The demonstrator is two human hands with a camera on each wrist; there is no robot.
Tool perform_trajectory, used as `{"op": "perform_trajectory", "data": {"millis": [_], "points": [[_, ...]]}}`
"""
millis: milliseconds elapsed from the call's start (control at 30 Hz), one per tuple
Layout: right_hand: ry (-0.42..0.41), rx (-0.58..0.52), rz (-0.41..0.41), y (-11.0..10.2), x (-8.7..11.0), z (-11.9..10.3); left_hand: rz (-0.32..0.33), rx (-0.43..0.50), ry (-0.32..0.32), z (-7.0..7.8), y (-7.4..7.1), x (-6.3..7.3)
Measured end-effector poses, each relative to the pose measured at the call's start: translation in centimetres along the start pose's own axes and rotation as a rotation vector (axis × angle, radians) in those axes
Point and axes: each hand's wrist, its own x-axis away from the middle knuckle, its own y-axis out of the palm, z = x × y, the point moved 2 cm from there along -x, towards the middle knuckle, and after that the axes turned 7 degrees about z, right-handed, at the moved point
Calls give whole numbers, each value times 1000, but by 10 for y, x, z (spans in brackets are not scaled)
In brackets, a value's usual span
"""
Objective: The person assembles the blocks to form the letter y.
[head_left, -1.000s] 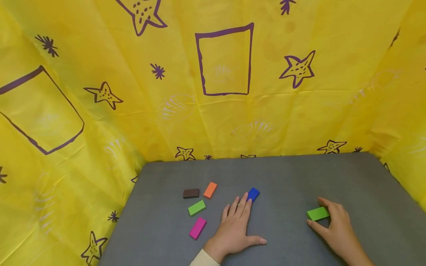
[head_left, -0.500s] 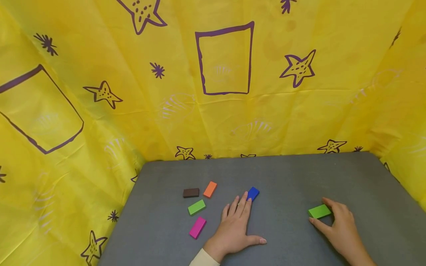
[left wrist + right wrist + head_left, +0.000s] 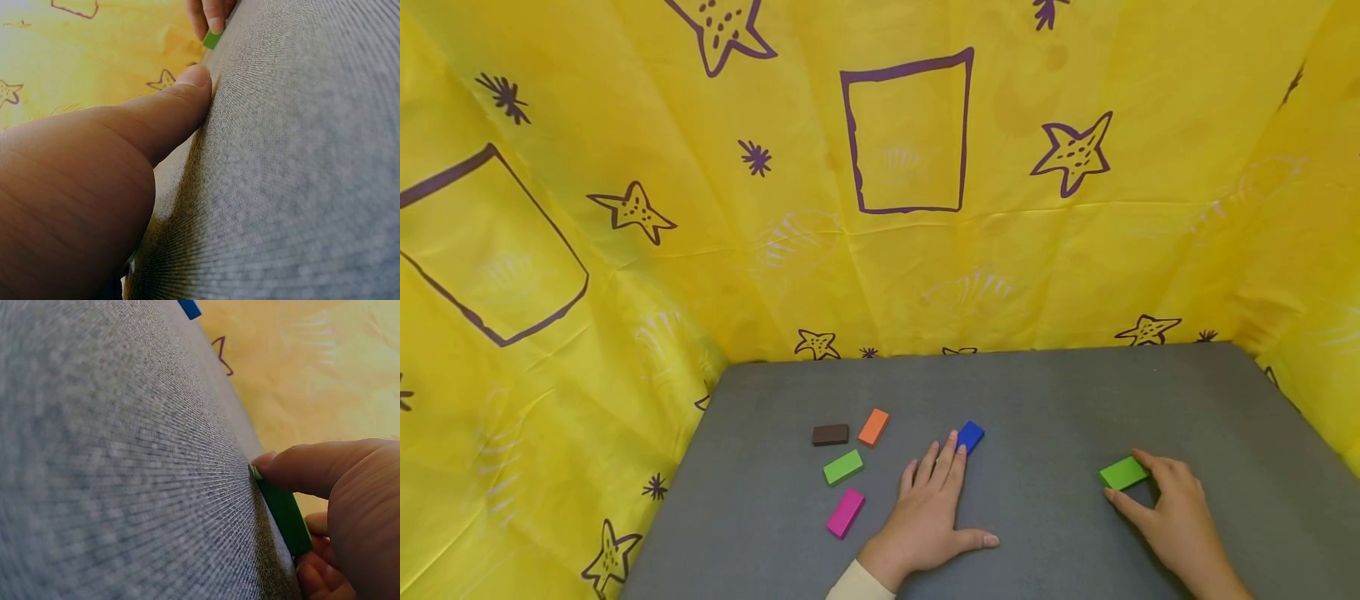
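On the right of the head view, my right hand (image 3: pixel 1176 508) pinches a green block (image 3: pixel 1123 473) between thumb and fingers, low at the grey tabletop. The right wrist view shows the thumb on one end of that green block (image 3: pixel 287 515) and fingers behind it. My left hand (image 3: pixel 925 517) lies flat, fingers straight and thumb spread out to the side. Its fingertips reach the near left corner of a blue block (image 3: pixel 971 437), partly covering it. In the left wrist view the left thumb (image 3: pixel 175 106) stretches along the cloth surface.
Left of my left hand lie a dark brown block (image 3: pixel 831 435), an orange block (image 3: pixel 873 427), a second green block (image 3: pixel 843 468) and a magenta block (image 3: pixel 846 513). A yellow patterned curtain (image 3: pixel 910 283) borders the grey table (image 3: pixel 1045 392) at the back and sides.
My right hand has slid a little to the right, drawing the green block along and turning it slightly. The left hand and the other blocks stay where they were.
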Motion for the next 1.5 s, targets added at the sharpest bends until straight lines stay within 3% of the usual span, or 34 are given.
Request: {"op": "perform_trajectory", "data": {"millis": [267, 800, 1500], "points": [[21, -2, -5, 1, 1, 0, -4, 10, -2, -1, 0, 0], [-11, -14, 36, 2, 3, 0, -6, -1, -4, -1, 0, 1], [-33, -3, 50, 3, 1, -15, 25, -26, 19, 0, 1, 0]]}}
